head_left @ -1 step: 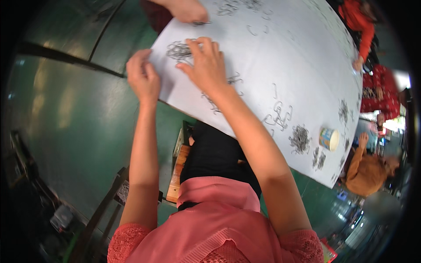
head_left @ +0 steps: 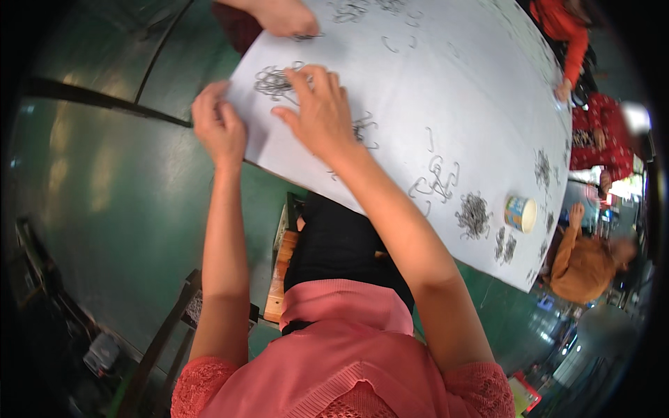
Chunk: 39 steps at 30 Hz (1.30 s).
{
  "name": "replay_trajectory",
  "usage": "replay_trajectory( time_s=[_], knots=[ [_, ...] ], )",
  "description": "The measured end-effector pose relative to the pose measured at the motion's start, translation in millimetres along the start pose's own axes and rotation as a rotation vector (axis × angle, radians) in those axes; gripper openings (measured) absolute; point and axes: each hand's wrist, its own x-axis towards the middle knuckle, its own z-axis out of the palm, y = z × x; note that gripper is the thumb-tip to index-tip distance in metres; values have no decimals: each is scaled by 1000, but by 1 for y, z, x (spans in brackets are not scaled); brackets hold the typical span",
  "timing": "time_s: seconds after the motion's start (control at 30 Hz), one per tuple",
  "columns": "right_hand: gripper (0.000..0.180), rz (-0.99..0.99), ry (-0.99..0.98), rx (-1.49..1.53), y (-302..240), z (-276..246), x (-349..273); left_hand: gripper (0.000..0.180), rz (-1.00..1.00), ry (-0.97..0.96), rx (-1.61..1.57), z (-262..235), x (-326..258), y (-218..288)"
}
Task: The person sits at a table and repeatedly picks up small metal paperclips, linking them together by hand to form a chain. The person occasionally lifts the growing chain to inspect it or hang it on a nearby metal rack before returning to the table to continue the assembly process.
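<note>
Thin dark wire hooks lie in a loose pile (head_left: 273, 81) near the left corner of a white tabletop (head_left: 397, 87). My right hand (head_left: 322, 115) is over the near right side of this pile, fingers apart and the index fingertip at the wires. At the table's left edge is my left hand (head_left: 221, 129), its fingers curled in towards the thumb. Whatever it may hold is hidden. More hooks (head_left: 364, 129) stick out beside my right wrist, partly covered by it.
Scattered hooks (head_left: 437, 180), a dense hook pile (head_left: 474, 216) and a paper cup (head_left: 520, 214) are to the right. Another person's hand (head_left: 289, 17) rests at the far left edge. Several people sit along the right side. A wooden stool (head_left: 277, 279) stands by my legs.
The whole view has shifted slightly, so the table appears a little further left. My right forearm covers more of the hooks beside it. Both hands keep nearly the same pose.
</note>
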Motion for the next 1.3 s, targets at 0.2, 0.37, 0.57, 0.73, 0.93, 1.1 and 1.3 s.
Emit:
replay_trajectory(
  time_s=[0.2,0.37,0.57,0.73,0.93,1.1,1.3],
  knots=[
    [35,-76,-104,163,-25,-75,-125,31,6,-113,-91,-7,-12,11],
    [17,240,-7,190,-10,-119,-207,75,232,-707,-51,-21,-71,75],
    [12,381,187,361,-27,-165,-208,101,325,-826,120,13,-98,115],
    [8,-146,223,622,-73,-234,-159,83,507,-777,244,53,-91,113],
    [21,285,799,643,-143,-251,-138,41,609,-778,157,73,-88,117],
    [9,63,155,264,-57,-289,-169,25,542,-725,8,69,-86,118],
    [13,689,107,175,112,-178,-155,34,529,-611,-13,63,-84,118]
  ],
)
